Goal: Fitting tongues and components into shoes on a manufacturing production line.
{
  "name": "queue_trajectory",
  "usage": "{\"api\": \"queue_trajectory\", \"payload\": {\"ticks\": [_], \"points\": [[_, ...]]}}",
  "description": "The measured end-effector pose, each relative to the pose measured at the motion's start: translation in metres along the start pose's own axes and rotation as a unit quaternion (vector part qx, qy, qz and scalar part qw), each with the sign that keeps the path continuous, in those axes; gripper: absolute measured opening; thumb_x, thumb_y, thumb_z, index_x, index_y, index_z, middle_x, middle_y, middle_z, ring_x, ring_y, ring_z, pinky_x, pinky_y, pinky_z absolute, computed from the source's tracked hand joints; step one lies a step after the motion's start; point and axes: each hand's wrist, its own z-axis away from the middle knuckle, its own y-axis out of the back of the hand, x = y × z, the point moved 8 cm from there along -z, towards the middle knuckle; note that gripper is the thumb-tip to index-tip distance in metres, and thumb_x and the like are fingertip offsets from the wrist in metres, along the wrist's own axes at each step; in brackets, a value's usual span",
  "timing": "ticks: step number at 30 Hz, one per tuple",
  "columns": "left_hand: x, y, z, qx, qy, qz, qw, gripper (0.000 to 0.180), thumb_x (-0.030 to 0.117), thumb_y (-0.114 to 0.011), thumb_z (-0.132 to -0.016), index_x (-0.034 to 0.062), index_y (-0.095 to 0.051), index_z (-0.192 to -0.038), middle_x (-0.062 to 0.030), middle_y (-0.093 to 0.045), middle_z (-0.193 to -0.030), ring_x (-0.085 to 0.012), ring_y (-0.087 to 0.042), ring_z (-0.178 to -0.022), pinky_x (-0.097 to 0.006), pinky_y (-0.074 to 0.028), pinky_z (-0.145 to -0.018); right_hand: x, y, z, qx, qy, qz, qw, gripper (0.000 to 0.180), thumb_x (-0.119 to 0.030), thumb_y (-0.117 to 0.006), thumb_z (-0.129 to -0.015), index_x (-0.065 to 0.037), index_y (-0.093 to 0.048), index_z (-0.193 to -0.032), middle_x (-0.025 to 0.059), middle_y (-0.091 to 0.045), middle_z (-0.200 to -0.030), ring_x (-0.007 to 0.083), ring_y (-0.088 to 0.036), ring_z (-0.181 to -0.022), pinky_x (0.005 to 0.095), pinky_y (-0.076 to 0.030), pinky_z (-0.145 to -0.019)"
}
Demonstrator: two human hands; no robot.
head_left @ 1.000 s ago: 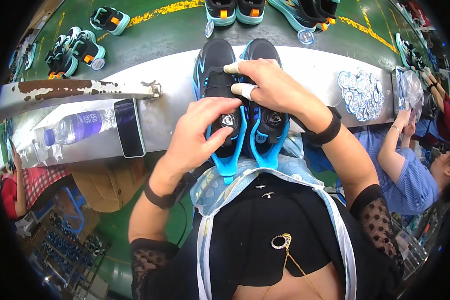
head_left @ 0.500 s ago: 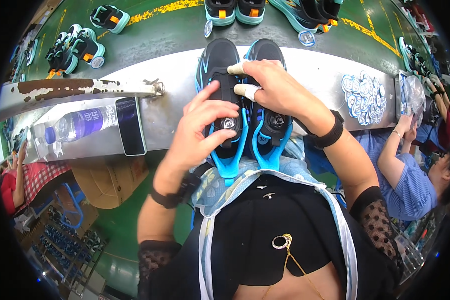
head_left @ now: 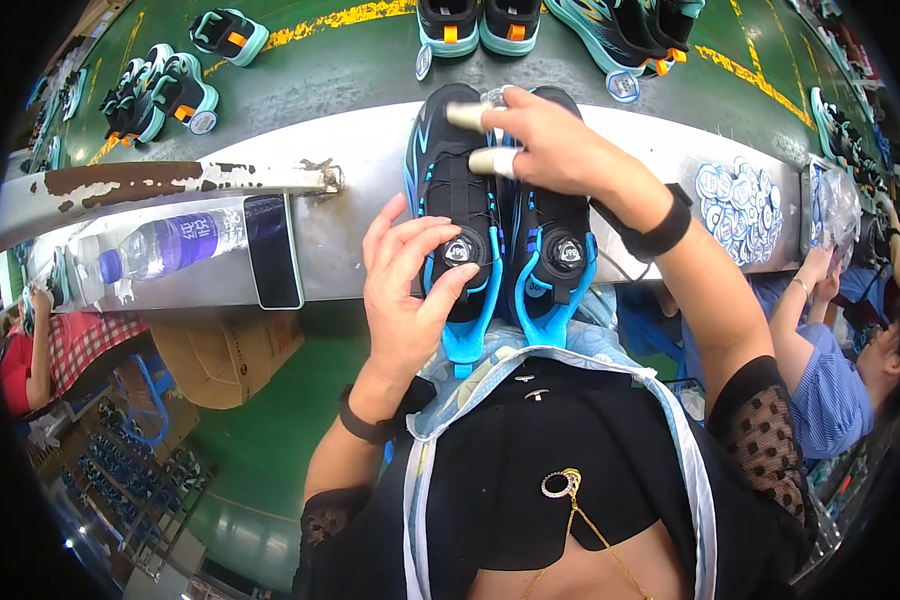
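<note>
A pair of black sneakers with bright blue heel collars lies side by side before me, toes pointing away. My left hand [head_left: 402, 285] has its thumb and fingers around the round lace dial [head_left: 458, 251] on the left sneaker [head_left: 440, 125]. Over that sneaker's upper, near the toe, is my right hand [head_left: 555, 145], its thumb and forefinger apart and both wearing pale finger covers. Nothing shows between them; the fingertips are slightly blurred. Beside it stands the right sneaker [head_left: 558, 210], partly hidden under my right hand, with its own dial [head_left: 567, 252] visible.
A chipped metal bar [head_left: 170, 178] reaches in from the left above a water bottle [head_left: 165, 248] and a phone [head_left: 272, 252]. Round paper tags [head_left: 738, 210] are heaped on the right. More sneakers [head_left: 482, 28] stand on the green surface beyond. Co-workers sit at both sides.
My right hand has shifted from the left sneaker's tongue towards its toe, and its fingers have spread a little. My left hand remains at the dial. The whole view has shifted slightly.
</note>
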Motion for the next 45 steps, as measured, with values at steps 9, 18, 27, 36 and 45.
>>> {"api": "queue_trajectory", "payload": {"ticks": [9, 18, 27, 36, 45], "points": [[0.038, -0.014, -0.032, -0.274, -0.205, -0.045, 0.939, 0.024, 0.007, -0.074, -0.076, 0.0038, -0.068, -0.099, -0.0083, -0.065, -0.106, -0.0312, -0.056, -0.117, -0.042, -0.043, -0.097, 0.004, -0.021, -0.007, -0.069, -0.009, 0.001, 0.998, 0.055, -0.032, -0.07, -0.087, -0.023, -0.055, -0.139, 0.0175, -0.054, -0.096, 0.0357, -0.057, -0.092, 0.042, -0.046, -0.082], [-0.012, -0.017, 0.061, -0.159, 0.479, 0.499, 0.705, 0.034, 0.026, -0.048, -0.103, -0.0042, -0.056, -0.116, -0.0203, -0.064, -0.114, -0.0247, -0.068, -0.088, -0.025, -0.046, -0.046, -0.002, -0.018, -0.009, -0.071, -0.017, 0.035, 0.997, 0.05, -0.04, -0.067, -0.087, -0.02, -0.06, -0.132, 0.0233, -0.058, -0.103, 0.0416, -0.06, -0.101, 0.0465, -0.049, -0.086], [-0.018, -0.017, 0.048, -0.043, 0.264, 0.269, 0.925, 0.028, 0.022, -0.046, -0.104, -0.0009, -0.06, -0.112, -0.0141, -0.071, -0.09, -0.0057, -0.05, -0.052, -0.019, -0.041, -0.051, -0.007, -0.021, -0.008, -0.029, 0.006, 0.054, 0.998, 0.046, -0.037, -0.067, -0.089, -0.021, -0.06, -0.132, 0.0171, -0.056, -0.094, 0.0359, -0.059, -0.087, 0.0415, -0.048, -0.076], [-0.037, -0.02, 0.055, -0.129, 0.337, 0.502, 0.786, 0.029, 0.022, -0.047, -0.104, -0.0025, -0.056, -0.115, -0.0215, -0.068, -0.098, -0.0112, -0.057, -0.062, -0.021, -0.047, -0.058, -0.089, -0.023, 0.021, -0.152, 0.095, -0.17, 0.969, 0.039, -0.018, -0.073, -0.082, -0.011, -0.065, -0.12, 0.0146, -0.054, -0.099, 0.0334, -0.062, -0.09, 0.0392, -0.051, -0.078], [-0.037, -0.019, 0.056, -0.104, 0.331, 0.505, 0.79, 0.03, 0.022, -0.043, -0.105, -0.003, -0.058, -0.111, -0.0191, -0.07, -0.098, -0.0094, -0.054, -0.059, -0.023, -0.046, -0.061, -0.098, -0.041, 0.035, -0.025, 0.081, -0.032, 0.996, 0.031, -0.012, -0.068, -0.083, -0.008, -0.063, -0.113, 0.0144, -0.056, -0.093, 0.0358, -0.061, -0.084, 0.0425, -0.051, -0.073]]}}
